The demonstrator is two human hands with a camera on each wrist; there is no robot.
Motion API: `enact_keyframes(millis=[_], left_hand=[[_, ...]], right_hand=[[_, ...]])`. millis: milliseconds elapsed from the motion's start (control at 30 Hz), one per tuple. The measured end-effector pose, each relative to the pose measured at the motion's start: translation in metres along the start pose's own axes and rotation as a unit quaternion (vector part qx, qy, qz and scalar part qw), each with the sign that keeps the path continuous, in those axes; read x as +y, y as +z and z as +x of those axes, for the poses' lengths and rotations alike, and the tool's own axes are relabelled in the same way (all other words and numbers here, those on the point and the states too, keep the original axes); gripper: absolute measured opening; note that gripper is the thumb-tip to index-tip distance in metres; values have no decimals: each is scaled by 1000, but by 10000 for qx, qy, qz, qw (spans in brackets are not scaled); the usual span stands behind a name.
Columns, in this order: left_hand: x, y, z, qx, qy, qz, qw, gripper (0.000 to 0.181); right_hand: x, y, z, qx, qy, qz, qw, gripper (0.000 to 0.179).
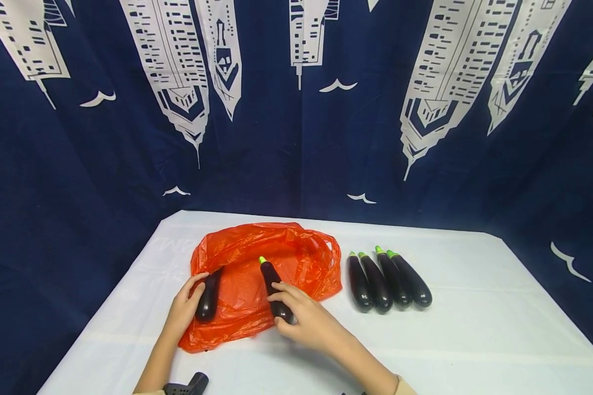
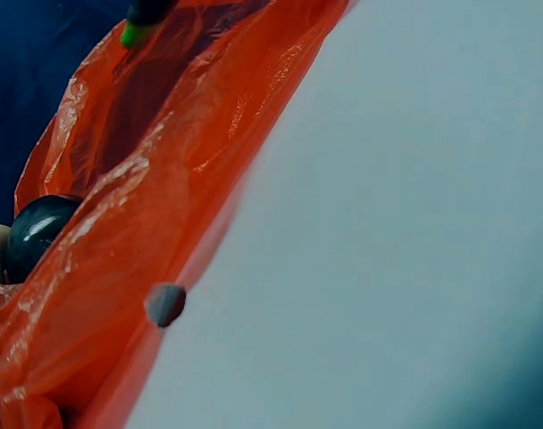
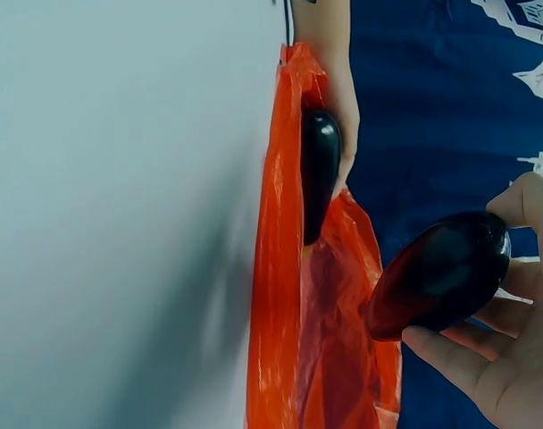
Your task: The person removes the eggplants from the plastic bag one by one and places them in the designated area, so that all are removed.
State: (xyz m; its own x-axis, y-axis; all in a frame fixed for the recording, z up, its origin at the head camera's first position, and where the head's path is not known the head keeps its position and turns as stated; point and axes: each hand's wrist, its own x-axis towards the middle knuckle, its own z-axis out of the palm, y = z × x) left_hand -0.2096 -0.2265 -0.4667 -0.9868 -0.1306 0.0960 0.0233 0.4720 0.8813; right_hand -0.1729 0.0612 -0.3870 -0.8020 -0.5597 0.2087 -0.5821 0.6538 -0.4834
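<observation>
An orange plastic bag [image 1: 247,285] lies spread on the table, its mouth facing the near side. My right hand [image 1: 303,318] grips a dark purple eggplant [image 1: 272,282] by its thick end, with the green stem end pointing away over the bag. The same eggplant [image 3: 446,268] shows close up in the right wrist view. At the left side of the bag, my left hand [image 1: 184,302] holds the bag's edge with curled fingers. Against that hand lies another eggplant [image 1: 208,299] inside the bag; its stem end is hidden by the plastic.
To the right of the bag, several eggplants [image 1: 390,282] lie side by side on the white table [image 1: 474,329], green ends away from me. A dark blue curtain [image 1: 296,148] with white building prints hangs behind the table.
</observation>
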Motion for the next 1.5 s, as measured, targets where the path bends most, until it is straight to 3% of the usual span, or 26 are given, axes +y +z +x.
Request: enact_keyframes(millis=[300,1000,1200,1500], left_hand=[[1,0,0,-28,-47,-20,10000,44],[-1,0,1,-24,-50,-33,10000,43],[-2,1,1,32,94,-64,9999,43],[-3,0,1,-23,16,-80,10000,45]], right_hand=[[8,-12,-14,104,194,-59,9997,37],[32,-34,-48,759,576,-349,9948,33],[39,-42,-57,971,585,-509,9923,33],[56,-56,-70,1200,571,-624,9892,35]])
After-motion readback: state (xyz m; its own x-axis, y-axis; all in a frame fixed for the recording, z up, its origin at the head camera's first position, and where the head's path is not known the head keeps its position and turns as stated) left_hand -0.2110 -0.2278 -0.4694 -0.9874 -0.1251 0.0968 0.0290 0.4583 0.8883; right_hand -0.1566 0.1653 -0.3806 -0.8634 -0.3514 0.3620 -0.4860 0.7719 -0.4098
